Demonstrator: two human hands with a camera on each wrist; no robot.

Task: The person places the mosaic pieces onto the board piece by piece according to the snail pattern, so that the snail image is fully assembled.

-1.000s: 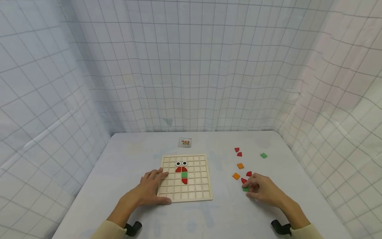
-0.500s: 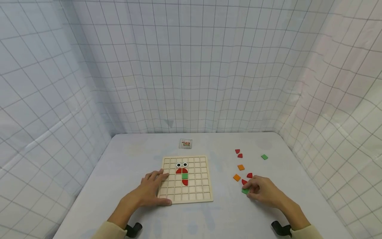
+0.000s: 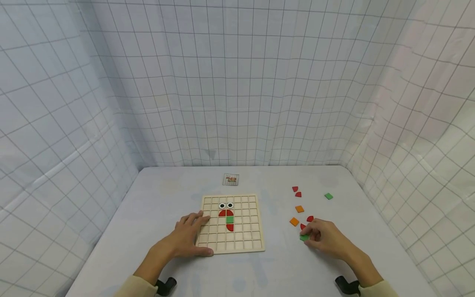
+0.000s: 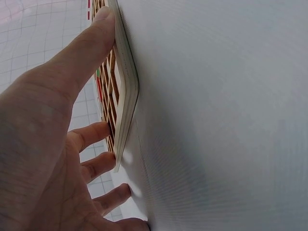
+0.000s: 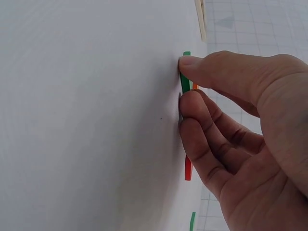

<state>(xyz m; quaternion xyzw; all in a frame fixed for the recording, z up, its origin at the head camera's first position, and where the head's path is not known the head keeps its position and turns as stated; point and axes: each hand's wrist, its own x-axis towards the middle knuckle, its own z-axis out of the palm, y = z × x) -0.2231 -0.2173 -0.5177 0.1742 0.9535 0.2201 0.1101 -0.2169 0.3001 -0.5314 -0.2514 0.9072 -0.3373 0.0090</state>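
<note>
My left hand (image 3: 189, 235) rests, fingers spread, on the left side of a wooden grid board (image 3: 249, 244). In the left wrist view its thumb (image 4: 101, 29) lies on the near rim and two fingertips touch the left rim. On the board sit two eye tiles (image 3: 226, 205), red quarter-round pieces (image 3: 230, 227) and a green square (image 3: 230, 220). At the right, my right hand (image 3: 326, 237) pinches a green square tile (image 3: 304, 238) by its edges, low at the tabletop. The right wrist view shows this green tile (image 5: 186, 79) between thumb and fingers.
Beyond the right hand lie two orange squares (image 3: 299, 209), red quarter-round pieces (image 3: 310, 218) and another green square (image 3: 328, 196). A small picture card (image 3: 231, 179) lies behind the board. Gridded white cloth (image 3: 237, 103) walls in the table at the back and sides.
My right hand has shifted the green tile slightly left and toward me, turning it a little. The left hand stays on the board.
</note>
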